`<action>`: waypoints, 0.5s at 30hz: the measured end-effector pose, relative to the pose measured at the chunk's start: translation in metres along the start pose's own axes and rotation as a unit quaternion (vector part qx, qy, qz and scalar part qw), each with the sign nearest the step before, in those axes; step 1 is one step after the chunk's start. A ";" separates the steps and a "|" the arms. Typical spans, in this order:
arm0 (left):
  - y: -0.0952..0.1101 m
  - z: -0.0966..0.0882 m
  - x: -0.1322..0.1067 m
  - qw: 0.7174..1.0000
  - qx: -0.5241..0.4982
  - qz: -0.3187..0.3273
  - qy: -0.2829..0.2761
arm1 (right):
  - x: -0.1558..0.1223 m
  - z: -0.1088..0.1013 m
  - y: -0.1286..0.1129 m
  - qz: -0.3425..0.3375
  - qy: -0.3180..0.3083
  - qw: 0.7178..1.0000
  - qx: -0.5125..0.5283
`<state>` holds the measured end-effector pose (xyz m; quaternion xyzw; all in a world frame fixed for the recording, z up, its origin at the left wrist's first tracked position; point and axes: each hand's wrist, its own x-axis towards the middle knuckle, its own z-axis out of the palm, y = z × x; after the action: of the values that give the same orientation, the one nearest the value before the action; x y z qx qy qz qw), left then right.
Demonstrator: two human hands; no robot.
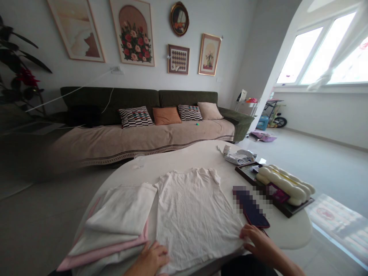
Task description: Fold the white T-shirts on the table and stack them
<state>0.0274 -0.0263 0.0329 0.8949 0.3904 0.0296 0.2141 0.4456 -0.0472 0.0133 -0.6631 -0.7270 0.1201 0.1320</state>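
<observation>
A white T-shirt (pixel 195 214) lies spread out on the pale table, its neck end away from me and its hem towards me. My left hand (pixel 151 257) is at the shirt's lower left corner, fingers closed on the edge of the cloth. At the lower right corner, my right hand (pixel 255 239) pinches the hem between thumb and fingers. Left of the shirt sits a stack of folded white clothes (pixel 120 211), with a pink garment (pixel 106 253) showing beneath the top layers.
The table (pixel 178 157) has a rounded edge. To the right lie a dark phone (pixel 253 211), partly blurred out, and a tray (pixel 244 174) bearing a cream puffy tissue cover (pixel 283 184). Behind them are a crumpled silvery packet (pixel 240 156) and a small white bottle (pixel 227 150). A sofa (pixel 189 96) stands beyond.
</observation>
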 end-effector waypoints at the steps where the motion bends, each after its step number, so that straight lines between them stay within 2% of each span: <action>1: -0.004 -0.008 0.010 1.000 -0.022 0.012 -0.007 | 0.006 -0.005 0.001 -0.010 -0.015 1.000 0.016; 3: -0.019 -0.029 0.044 0.998 -0.057 0.000 0.014 | 0.027 -0.014 0.000 -0.028 -0.035 0.998 0.046; 5: -0.042 -0.050 0.091 0.994 -0.060 -0.051 0.072 | 0.062 -0.017 -0.004 -0.027 -0.031 0.997 0.059; 7: -0.071 -0.065 0.140 0.987 -0.053 -0.096 0.117 | 0.105 -0.014 -0.006 -0.003 -0.004 0.998 0.055; 9: -0.101 -0.073 0.180 0.973 -0.039 -0.156 0.164 | 0.148 -0.008 -0.005 0.037 0.033 0.998 0.040; 12: -0.137 -0.072 0.211 0.955 -0.024 -0.219 0.200 | 0.199 0.005 0.002 0.108 0.091 0.990 0.019; 15: -0.159 -0.065 0.213 0.953 -0.017 -0.227 0.199 | 0.229 0.020 0.008 0.166 0.126 0.978 0.005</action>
<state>0.0518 0.2438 0.0028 0.7547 0.6177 0.1646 0.1478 0.4261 0.1815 -0.0004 -0.7838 -0.5836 0.0591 0.2041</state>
